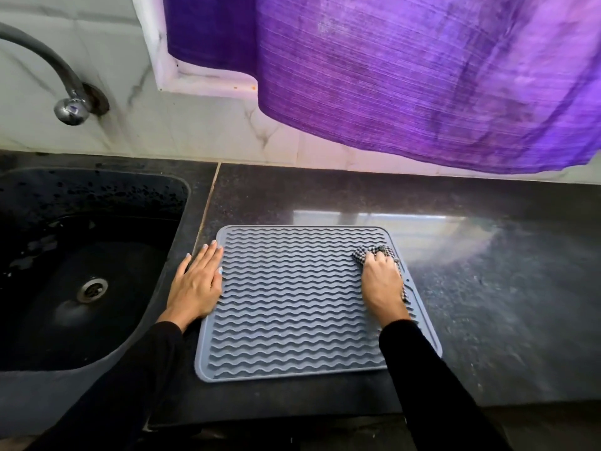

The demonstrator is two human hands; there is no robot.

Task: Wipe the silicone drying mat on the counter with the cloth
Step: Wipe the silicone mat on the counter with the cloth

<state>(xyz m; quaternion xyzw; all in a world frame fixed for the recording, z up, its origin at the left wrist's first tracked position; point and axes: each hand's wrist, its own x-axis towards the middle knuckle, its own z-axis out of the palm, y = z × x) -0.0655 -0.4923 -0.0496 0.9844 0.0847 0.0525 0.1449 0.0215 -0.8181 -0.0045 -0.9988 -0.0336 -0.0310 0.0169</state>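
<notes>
Grey silicone, ribbed in waves: the drying mat (pixel 292 301) lies flat on the dark bench (pixel 487 288), just right of the sink (pixel 81 255). The left hand (pixel 198 284) presses its left edge, fingers straight and released. The right hand (pixel 382 281), fingers clenched round the checked cloth (pixel 374 252), sits near the far right corner. Wiping along the ridges, with firm pressure, should reach the grooves.
</notes>
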